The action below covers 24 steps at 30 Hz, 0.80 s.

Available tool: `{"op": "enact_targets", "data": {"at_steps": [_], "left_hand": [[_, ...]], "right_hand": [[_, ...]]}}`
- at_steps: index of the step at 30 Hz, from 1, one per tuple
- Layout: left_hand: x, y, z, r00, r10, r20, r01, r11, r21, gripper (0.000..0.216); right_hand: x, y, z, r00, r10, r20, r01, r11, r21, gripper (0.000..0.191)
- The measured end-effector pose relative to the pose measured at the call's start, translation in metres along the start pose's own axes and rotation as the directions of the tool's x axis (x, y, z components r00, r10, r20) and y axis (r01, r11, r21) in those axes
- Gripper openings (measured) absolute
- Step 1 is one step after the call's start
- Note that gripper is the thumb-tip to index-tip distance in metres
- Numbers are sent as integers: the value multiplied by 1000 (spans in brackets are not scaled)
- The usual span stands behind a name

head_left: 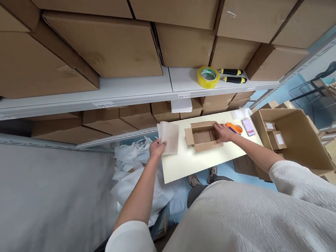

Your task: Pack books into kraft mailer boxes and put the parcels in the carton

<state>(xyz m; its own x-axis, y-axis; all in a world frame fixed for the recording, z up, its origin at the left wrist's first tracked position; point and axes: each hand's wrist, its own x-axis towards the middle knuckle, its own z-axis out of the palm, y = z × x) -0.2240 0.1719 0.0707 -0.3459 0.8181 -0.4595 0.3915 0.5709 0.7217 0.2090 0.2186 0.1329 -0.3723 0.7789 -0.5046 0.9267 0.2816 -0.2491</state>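
Note:
My left hand (pixel 157 148) pinches the left edge of a thin, whitish foam sheet (pixel 171 138), which looks like a packing pouch, at the left end of the pale table (pixel 179 169). Right of it stands a small cardboard box (pixel 208 146) with its top open and a flap folded out on the left. My right hand (pixel 223 132) grips the box's right wall, thumb on the near side and fingers over the far side. Inside, the box shows bare brown cardboard. Just beyond my right hand lies an orange tape dispenser (pixel 234 128).
A phone-like purple item (pixel 248 127) lies at the table's right end. A large open carton (pixel 299 135) holding small boxes stands to the right. On the shelf ahead are yellow tape (pixel 207 77), two black-and-yellow cutters (pixel 233 79) and stacked cartons (pixel 110 43). White plastic bags (pixel 151 188) lie at left.

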Motion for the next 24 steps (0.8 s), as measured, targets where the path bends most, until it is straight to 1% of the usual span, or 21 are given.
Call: {"op": "enact_targets", "data": {"at_steps": [3, 5, 8, 10, 11, 13, 15, 17, 19, 21, 24], "left_hand": [[-20, 10, -29, 996, 92, 19, -92, 996, -3, 34], [-34, 22, -48, 988, 149, 33, -148, 988, -32, 39], [-54, 51, -69, 965, 259, 39, -252, 960, -121, 51], [-64, 75, -72, 935, 354, 29, -340, 917, -210, 58], [-68, 87, -69, 920, 390, 29, -372, 896, -242, 62], [-72, 109, -54, 902, 431, 26, -409, 873, -267, 68], [-72, 126, -30, 885, 465, 37, -439, 857, -270, 70], [-70, 136, -2, 868, 493, 57, -468, 852, -235, 63], [-67, 141, 25, 839, 535, 100, -520, 842, -143, 47], [-63, 142, 44, 815, 554, 169, -560, 828, -16, 36], [-57, 142, 57, 779, 563, 276, -614, 775, 151, 34]], "right_hand": [[3, 3, 3, 1000, -10, -17, 10, 1000, 30, 148], [6, 5, 6, 999, -18, -28, 19, 999, 45, 148], [9, 7, 9, 998, -40, -49, 43, 997, 70, 149], [9, 9, 11, 996, -56, -63, 62, 994, 90, 149], [8, 9, 11, 996, -62, -69, 68, 993, 99, 150], [6, 10, 12, 994, -71, -86, 81, 990, 116, 152], [2, 11, 12, 990, -78, -118, 95, 985, 146, 155], [-2, 13, 14, 984, -79, -161, 110, 975, 191, 158], [-4, 14, 17, 978, -70, -197, 117, 964, 239, 161], [-5, 15, 21, 974, -53, -221, 115, 953, 279, 163], [-3, 17, 28, 968, -36, -247, 121, 933, 338, 166]]}}
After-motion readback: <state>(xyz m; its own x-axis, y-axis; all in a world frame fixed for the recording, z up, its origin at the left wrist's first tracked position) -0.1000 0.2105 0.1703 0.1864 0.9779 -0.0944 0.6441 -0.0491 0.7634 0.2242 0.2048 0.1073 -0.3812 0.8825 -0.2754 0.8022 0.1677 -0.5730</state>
